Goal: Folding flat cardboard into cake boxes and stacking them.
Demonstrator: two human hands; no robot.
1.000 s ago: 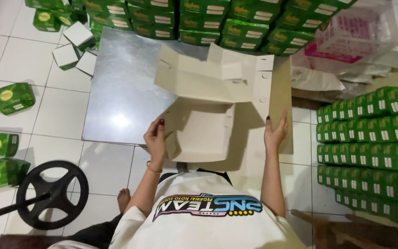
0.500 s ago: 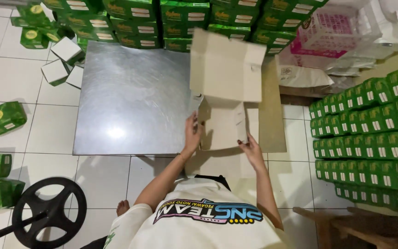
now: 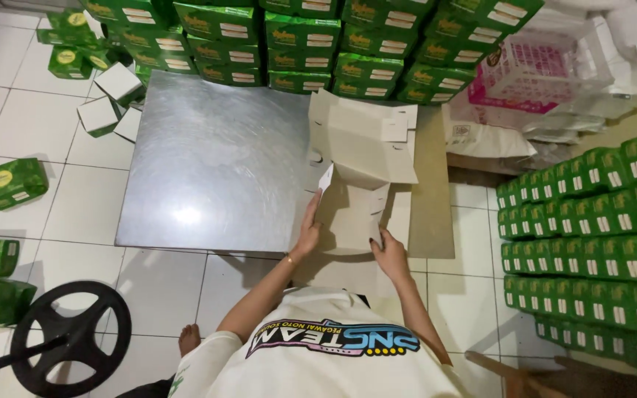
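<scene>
A pale cardboard carton blank (image 3: 359,173), partly folded, stands between my hands at the right edge of a metal plate (image 3: 215,162). My left hand (image 3: 308,230) grips its left side near a small side flap. My right hand (image 3: 390,252) holds its lower right side wall. The blank's top flaps (image 3: 366,129) point away from me. Under it lies a stack of flat cardboard sheets (image 3: 433,184).
Green boxes are stacked along the back (image 3: 296,37) and on the right (image 3: 591,221). Loose green and white boxes (image 3: 105,103) lie on the tiled floor at left. A black wheel (image 3: 68,335) sits lower left. White and pink bags (image 3: 540,74) lie at upper right.
The carton has been folded narrower and shifted right. Both hands moved closer together along its sides.
</scene>
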